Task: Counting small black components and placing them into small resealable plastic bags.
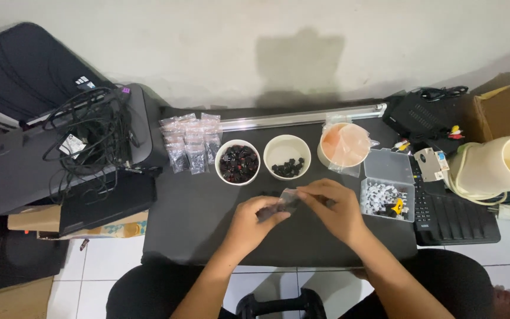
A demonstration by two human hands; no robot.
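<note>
Both my hands meet over the middle of a black table [196, 224]. My left hand [254, 221] and my right hand [336, 210] pinch a small clear plastic bag [285, 202] between them; dark small pieces show inside it. Just behind the hands stand a white bowl of dark red and black pieces [238, 162] and a white bowl with a few black pieces [287, 157]. A pile of filled small clear bags [191, 143] lies to the left of the bowls.
A cup wrapped in clear plastic [343, 145] and an open clear box of small white parts [387, 199] sit at the right. A black printer with tangled cables [84, 139] stands left. A black keyboard [453, 215], a cream cylinder [503, 165] and a cardboard box [506, 109] are far right.
</note>
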